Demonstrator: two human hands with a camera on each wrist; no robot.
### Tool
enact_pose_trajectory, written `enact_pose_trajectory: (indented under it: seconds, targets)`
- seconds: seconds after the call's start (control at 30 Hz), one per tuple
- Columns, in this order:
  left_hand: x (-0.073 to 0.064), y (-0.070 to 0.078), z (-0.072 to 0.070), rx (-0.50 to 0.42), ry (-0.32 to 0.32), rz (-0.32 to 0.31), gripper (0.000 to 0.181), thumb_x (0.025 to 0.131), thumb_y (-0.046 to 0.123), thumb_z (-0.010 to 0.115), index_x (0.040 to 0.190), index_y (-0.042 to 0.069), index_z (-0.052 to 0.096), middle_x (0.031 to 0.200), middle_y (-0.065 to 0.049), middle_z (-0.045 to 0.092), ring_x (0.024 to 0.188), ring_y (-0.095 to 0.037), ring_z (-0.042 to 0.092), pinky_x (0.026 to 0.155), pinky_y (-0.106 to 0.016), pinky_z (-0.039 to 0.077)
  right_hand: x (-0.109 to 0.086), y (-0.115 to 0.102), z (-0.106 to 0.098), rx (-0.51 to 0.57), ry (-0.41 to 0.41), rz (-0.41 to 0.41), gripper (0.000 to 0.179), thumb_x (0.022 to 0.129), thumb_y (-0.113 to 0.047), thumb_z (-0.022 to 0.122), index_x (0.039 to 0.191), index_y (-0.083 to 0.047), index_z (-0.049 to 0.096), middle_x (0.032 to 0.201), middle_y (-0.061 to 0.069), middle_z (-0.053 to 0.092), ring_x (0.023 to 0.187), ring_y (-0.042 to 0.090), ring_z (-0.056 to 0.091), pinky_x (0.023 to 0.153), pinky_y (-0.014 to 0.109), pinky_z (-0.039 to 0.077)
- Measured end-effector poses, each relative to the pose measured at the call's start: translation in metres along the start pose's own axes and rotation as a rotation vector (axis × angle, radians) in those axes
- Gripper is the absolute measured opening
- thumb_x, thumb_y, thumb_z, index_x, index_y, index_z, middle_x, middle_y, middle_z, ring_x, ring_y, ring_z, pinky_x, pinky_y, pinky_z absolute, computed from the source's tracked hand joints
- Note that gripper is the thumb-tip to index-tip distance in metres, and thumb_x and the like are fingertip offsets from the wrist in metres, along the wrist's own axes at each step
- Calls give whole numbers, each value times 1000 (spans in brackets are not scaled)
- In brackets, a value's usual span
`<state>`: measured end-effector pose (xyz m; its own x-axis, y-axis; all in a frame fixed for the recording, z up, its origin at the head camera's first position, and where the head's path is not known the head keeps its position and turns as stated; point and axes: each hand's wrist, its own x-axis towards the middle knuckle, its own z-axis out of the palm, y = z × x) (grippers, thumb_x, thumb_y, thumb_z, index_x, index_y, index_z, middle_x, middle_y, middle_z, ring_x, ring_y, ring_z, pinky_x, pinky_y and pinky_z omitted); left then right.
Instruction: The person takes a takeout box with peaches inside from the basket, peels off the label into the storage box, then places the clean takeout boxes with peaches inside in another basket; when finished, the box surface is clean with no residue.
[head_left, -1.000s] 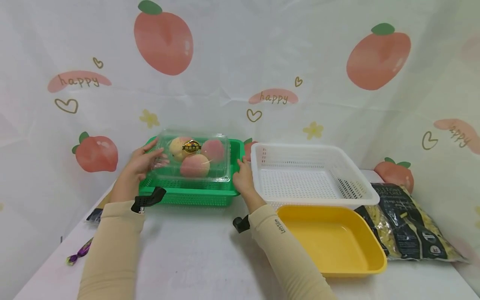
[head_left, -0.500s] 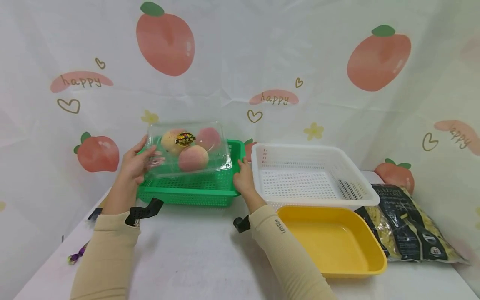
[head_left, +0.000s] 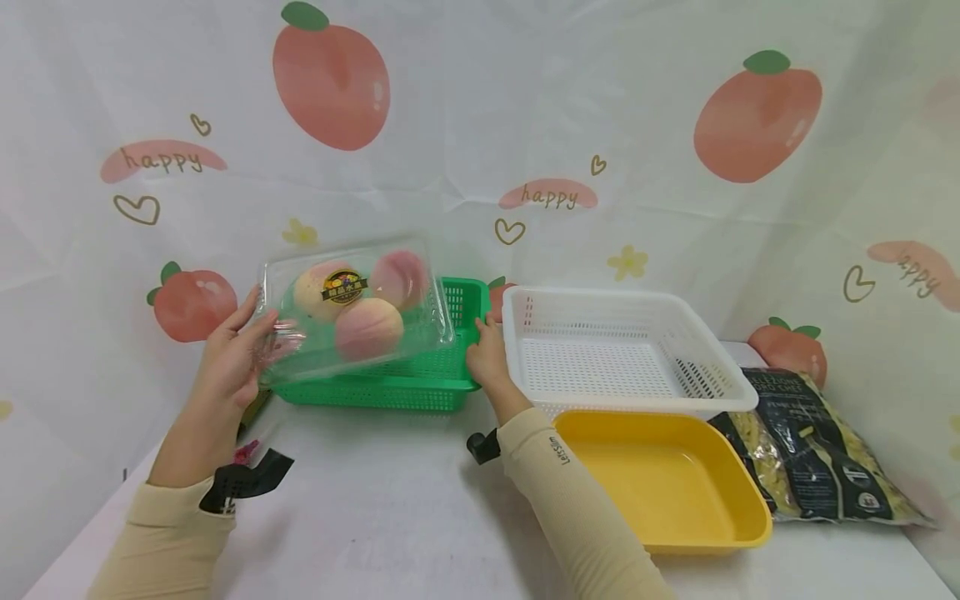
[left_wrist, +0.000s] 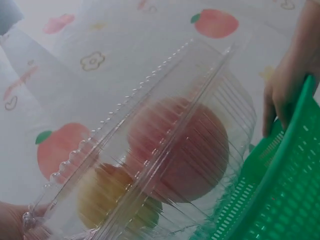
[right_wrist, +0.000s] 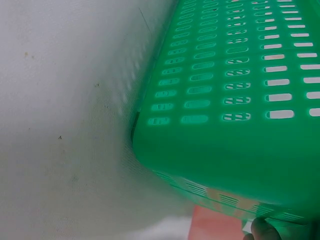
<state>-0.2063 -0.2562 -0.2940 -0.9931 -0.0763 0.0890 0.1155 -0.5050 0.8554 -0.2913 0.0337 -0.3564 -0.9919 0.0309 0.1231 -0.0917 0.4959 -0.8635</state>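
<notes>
A clear plastic fruit box [head_left: 315,354] with several peaches [head_left: 369,328] inside and a black-and-gold label on its lid is held up, tilted, by my left hand [head_left: 228,354]. The fingers lie behind the box's left end with the thumb along its near side. Behind and below it, the green basket [head_left: 420,393] stands on the table, partly covered by the box in the head view. My right hand [head_left: 488,354] grips the basket's right rim; in the left wrist view its fingers [left_wrist: 281,107] curl over that rim.
Right of the basket stands a white basket [head_left: 517,379], with a yellow basin [head_left: 667,546] in front of it. A bag of pasta [head_left: 825,450] lies at the far right. A small shiny pink-purple item [head_left: 246,452] lies beside my left wrist. A printed cloth [head_left: 450,100] hangs behind.
My left hand has lifted the fruit box out of the green basket and moved it left and nearer, tilting it. The right hand and the basket have stayed in place.
</notes>
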Motion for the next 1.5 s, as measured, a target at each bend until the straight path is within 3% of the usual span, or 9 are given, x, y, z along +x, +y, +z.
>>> enact_pose_trajectory:
  seconds: [0.23,0.43,0.57,0.7,0.8,0.97,1.07,1.3,1.5]
  targets:
    - [-26,2,-7,-111,-71,33,69,91,2,54,147,25,21,94,-1,60,74,-16,69,66,-30,57,1,-2,-3,16,0,1,54,87,11,37,140,6,34,155,15,18,144,30,16,116,42,20]
    - [-51,-1,-15,-10,-57,46,58,93,8,54,142,31,34,116,11,50,84,-6,67,71,-24,56,0,-1,-1,25,-14,17,53,88,10,37,141,5,34,156,14,17,144,29,16,116,43,21]
    - [-68,-8,-26,-8,-52,57,54,94,5,51,140,30,39,125,14,51,90,-2,64,73,-20,55,-1,1,1,17,-20,10,53,87,10,37,141,6,34,155,14,18,144,30,16,116,43,21]
    - [-82,-15,-37,34,-45,56,52,96,5,46,141,30,38,145,12,32,99,4,59,77,-13,52,-1,1,2,10,-19,7,54,87,10,37,140,6,34,155,15,18,144,30,16,116,43,20]
    - [-93,-19,-45,112,-45,53,52,98,5,43,143,31,34,148,13,26,104,8,53,77,-10,49,-1,0,2,-3,-9,8,54,86,11,38,140,6,35,155,15,19,143,30,17,116,42,20]
    - [-111,-24,-53,109,-71,40,52,98,1,40,140,29,39,130,16,50,99,2,62,75,-16,54,-1,0,0,-14,-7,4,54,86,11,37,140,7,34,155,17,18,143,31,17,117,42,19]
    - [-121,-27,-53,66,-90,27,51,97,-2,39,137,29,46,113,12,64,89,-12,70,72,-25,56,-2,0,0,-12,-11,3,54,86,11,37,140,7,34,155,17,18,143,31,17,117,42,19]
    - [-137,-38,-55,84,-145,-6,52,99,-1,35,136,33,46,108,3,69,90,-14,70,76,-27,56,-4,-3,-2,-6,4,-7,54,85,12,37,139,8,35,154,17,19,143,31,17,116,42,21]
    - [-141,-45,-60,135,-104,-67,51,99,2,38,134,39,46,106,8,68,90,-10,69,76,-26,56,-2,-3,-1,-27,-15,-19,54,85,12,36,139,9,35,154,19,18,143,32,17,117,42,19]
